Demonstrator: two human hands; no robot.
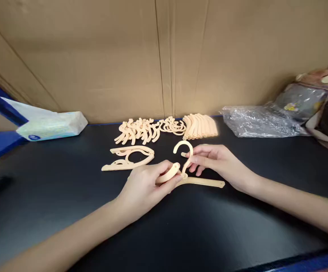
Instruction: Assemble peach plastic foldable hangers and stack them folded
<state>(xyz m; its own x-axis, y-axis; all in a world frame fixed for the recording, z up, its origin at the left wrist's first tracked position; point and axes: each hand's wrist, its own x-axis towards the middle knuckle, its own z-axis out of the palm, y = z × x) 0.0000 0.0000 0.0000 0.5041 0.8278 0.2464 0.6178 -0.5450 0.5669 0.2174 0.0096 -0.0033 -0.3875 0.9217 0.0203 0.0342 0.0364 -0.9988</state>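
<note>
Midway, a peach hanger (203,182) sits half-joined on the worktop (180,226): left hand (143,187) closed on its arm piece (168,174), right hand (217,160) pinching its hook (183,145). Behind lie finished hangers (128,158); loose parts (166,128) are heaped beyond.

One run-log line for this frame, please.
left hand: grips peach plastic hanger arm | right hand: pinches its hook | behind: rows of peach parts | black table

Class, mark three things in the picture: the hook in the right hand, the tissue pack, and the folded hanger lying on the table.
hook (182,143), head view, top of its curve.
tissue pack (50,124), head view, middle of its top face.
folded hanger (122,164), head view, its lower arm.
</note>
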